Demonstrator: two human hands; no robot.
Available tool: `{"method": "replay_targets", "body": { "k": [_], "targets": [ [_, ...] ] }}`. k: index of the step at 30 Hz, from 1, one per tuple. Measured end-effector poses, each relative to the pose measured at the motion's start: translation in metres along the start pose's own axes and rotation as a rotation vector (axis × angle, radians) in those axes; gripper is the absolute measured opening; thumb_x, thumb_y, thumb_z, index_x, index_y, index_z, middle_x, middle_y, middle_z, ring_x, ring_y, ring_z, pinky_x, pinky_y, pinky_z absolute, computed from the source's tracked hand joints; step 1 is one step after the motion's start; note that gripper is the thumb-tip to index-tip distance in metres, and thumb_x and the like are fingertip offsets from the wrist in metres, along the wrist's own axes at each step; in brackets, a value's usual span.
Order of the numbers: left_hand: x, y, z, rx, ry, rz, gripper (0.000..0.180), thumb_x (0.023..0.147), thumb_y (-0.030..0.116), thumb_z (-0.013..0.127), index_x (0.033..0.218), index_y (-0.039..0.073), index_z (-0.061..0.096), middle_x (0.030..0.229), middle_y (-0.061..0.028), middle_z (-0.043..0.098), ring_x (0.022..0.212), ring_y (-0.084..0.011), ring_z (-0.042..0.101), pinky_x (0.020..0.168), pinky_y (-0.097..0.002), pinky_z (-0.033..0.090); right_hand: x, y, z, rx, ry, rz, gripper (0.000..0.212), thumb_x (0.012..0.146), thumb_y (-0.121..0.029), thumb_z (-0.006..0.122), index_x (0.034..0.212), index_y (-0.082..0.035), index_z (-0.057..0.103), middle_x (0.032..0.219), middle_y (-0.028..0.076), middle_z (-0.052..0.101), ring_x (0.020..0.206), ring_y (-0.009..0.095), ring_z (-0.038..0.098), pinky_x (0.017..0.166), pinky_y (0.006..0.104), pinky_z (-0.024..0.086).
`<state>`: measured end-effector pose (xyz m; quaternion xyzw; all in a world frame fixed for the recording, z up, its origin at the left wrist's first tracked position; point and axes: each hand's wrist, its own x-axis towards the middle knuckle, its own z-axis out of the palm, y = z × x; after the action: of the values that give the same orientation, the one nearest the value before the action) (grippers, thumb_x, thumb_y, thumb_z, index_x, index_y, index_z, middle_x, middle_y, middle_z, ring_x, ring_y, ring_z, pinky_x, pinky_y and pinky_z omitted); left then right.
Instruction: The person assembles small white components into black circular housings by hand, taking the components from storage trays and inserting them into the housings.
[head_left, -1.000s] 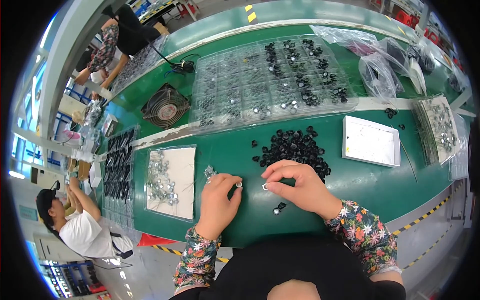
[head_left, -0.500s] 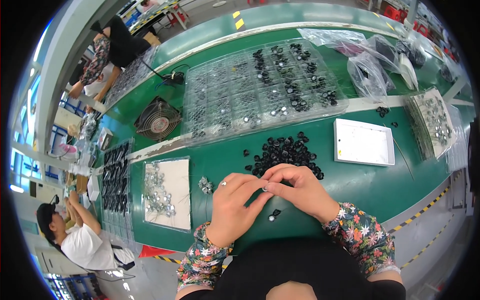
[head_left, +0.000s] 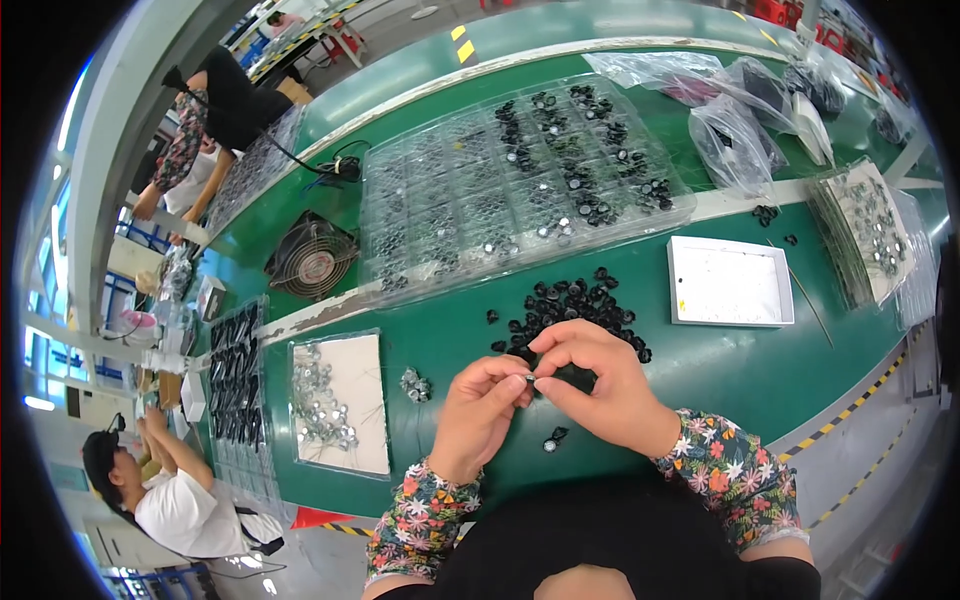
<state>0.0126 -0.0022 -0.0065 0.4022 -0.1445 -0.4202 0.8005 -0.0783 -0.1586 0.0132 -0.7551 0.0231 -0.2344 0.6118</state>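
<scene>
Above the green workbench [head_left: 620, 450], my left hand [head_left: 482, 408] and my right hand [head_left: 606, 388] meet fingertip to fingertip. Between their pinched thumbs and forefingers is a tiny dark, shiny part [head_left: 530, 379], mostly covered by the fingers. Just beyond my hands lies a heap of small round black caps [head_left: 575, 300]. One black cap with a silvery face [head_left: 554, 440] rests on the bench close to me. Left of my left hand sits a small cluster of clear and silvery pieces [head_left: 415, 385].
Clear compartment trays [head_left: 470, 200] holding black and silvery parts lie across the back. A white open box [head_left: 730, 282] stands right, near a stacked tray [head_left: 868, 235]. At left are a cream board [head_left: 355, 400] with silvery parts and a fan [head_left: 312, 258]. Two co-workers [head_left: 185, 510] [head_left: 205, 150] are further left.
My left hand has turned, its fingers curling in and its wrist swinging right. Both hands still pinch at the same spot. My view has shifted slightly.
</scene>
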Motion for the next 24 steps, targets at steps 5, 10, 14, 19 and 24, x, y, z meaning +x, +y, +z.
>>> {"method": "replay_targets", "body": {
  "k": [5, 10, 14, 19, 24],
  "targets": [
    [-0.003, -0.003, 0.001, 0.233, 0.054, 0.05, 0.012, 0.091, 0.001, 0.059, 0.102, 0.0, 0.065, 0.096, -0.0071, 0.067, 0.085, -0.0122, 0.063, 0.079, -0.0259, 0.052, -0.001, 0.001, 0.002, -0.235, 0.06, -0.176, 0.013, 0.07, -0.003, 0.07, 0.08, -0.005, 0.062, 0.103, 0.011, 0.062, 0.094, 0.029, 0.061, 0.081, 0.0374, 0.049],
    [-0.002, -0.004, 0.008, 0.394, 0.05, 0.108, 0.015, 0.088, 0.001, 0.065, 0.102, 0.0, 0.066, 0.097, -0.0035, 0.067, 0.086, -0.0077, 0.061, 0.075, -0.0215, 0.05, -0.003, -0.006, 0.002, -0.539, 0.098, -0.382, 0.019, 0.064, 0.001, 0.071, 0.08, -0.006, 0.061, 0.104, 0.01, 0.061, 0.096, 0.03, 0.059, 0.08, 0.0405, 0.046],
    [-0.001, 0.001, 0.003, 0.382, 0.04, 0.0, 0.014, 0.088, -0.001, 0.062, 0.101, -0.002, 0.065, 0.099, -0.0058, 0.066, 0.091, -0.0115, 0.061, 0.084, -0.0258, 0.05, -0.004, -0.009, 0.003, -0.602, 0.063, -0.429, 0.02, 0.065, 0.001, 0.07, 0.081, -0.004, 0.061, 0.107, 0.01, 0.061, 0.098, 0.03, 0.059, 0.08, 0.0408, 0.046],
    [0.0, 0.001, 0.004, 0.348, 0.048, -0.02, 0.013, 0.089, 0.002, 0.062, 0.102, -0.001, 0.064, 0.098, -0.0057, 0.066, 0.09, -0.0109, 0.061, 0.083, -0.0251, 0.05, -0.002, -0.01, 0.004, -0.628, 0.037, -0.434, 0.019, 0.066, 0.001, 0.069, 0.083, -0.002, 0.062, 0.108, 0.01, 0.061, 0.099, 0.03, 0.058, 0.081, 0.041, 0.047],
    [0.003, -0.003, 0.001, 0.318, 0.05, 0.063, 0.013, 0.09, 0.003, 0.062, 0.102, 0.0, 0.061, 0.095, -0.005, 0.065, 0.088, -0.0094, 0.061, 0.081, -0.0237, 0.05, 0.0, -0.008, 0.003, -0.624, 0.04, -0.426, 0.018, 0.066, 0.001, 0.069, 0.082, -0.002, 0.062, 0.108, 0.01, 0.061, 0.1, 0.03, 0.058, 0.082, 0.0414, 0.047]
  ]
}}
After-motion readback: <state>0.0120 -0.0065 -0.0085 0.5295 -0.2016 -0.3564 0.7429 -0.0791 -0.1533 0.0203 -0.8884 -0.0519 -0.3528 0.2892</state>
